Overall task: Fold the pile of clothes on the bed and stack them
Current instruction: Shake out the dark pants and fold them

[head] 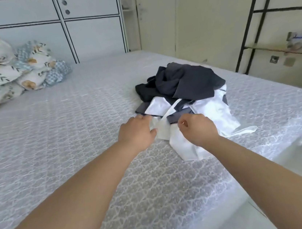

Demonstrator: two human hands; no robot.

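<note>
Clothes (pixel 182 99) lie in a loose heap on the bed (pixel 73 135), toward its right edge, with a dark navy garment (pixel 184 81) crumpled on top and a white garment (pixel 211 114) spilling out beneath it toward me. I see my left hand (pixel 136 133) at the near left corner of the heap, fingers reaching forward onto the white cloth; I think it is taking hold of the edge, but the fingertips are partly hidden, so I cannot tell for sure. My right hand (pixel 198 128) is curled, thumb and fingers pinching a fold of the white garment. A grey piece (pixel 142 109) shows between the white layers. Well apart, at the far left of the bed, sits a pile of floral pillows (pixel 6 75) against a white panelled cabinet (pixel 86 27). Beyond the right side stands a black metal shelf frame (pixel 253 25).
</note>
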